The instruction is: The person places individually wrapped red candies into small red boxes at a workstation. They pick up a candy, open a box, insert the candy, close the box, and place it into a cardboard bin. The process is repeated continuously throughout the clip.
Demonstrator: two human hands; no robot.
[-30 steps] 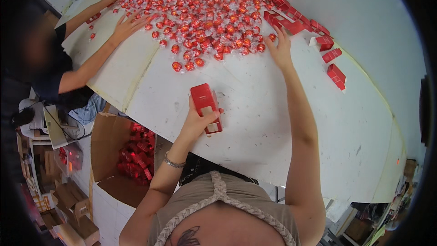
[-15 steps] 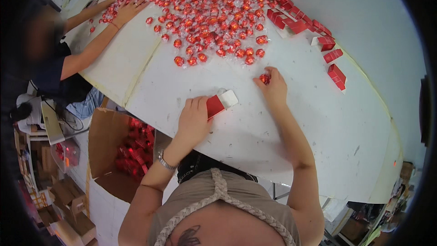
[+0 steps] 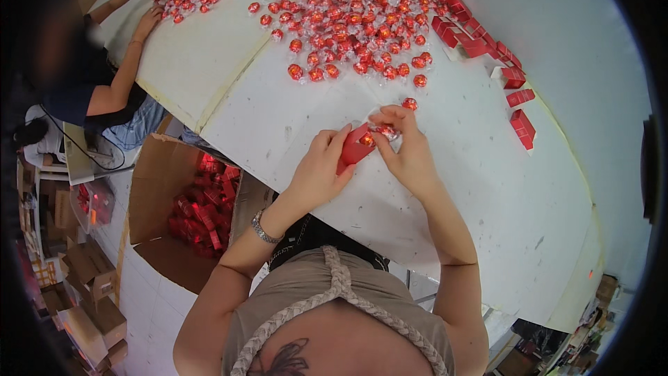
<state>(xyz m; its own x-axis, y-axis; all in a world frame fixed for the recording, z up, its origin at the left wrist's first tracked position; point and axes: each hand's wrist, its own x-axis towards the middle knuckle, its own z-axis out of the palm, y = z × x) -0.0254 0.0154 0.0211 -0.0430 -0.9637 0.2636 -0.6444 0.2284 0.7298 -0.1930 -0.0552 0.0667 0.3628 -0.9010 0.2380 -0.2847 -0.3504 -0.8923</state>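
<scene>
the right hand (image 3: 410,153), back from the pile, now presses a sweet (image 3: 385,131) into the small red box (image 3: 355,147) the left hand (image 3: 316,170) grips.

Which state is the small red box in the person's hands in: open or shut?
Open. The left hand holds the small red box with its end flap up, while the right hand presses a red wrapped candy into its mouth.

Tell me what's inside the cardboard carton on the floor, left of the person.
The open cardboard carton holds a heap of small red boxes, loosely piled. Its near wall and the white table edge cover part of the inside, so how deep the pile goes can't be seen.
</scene>
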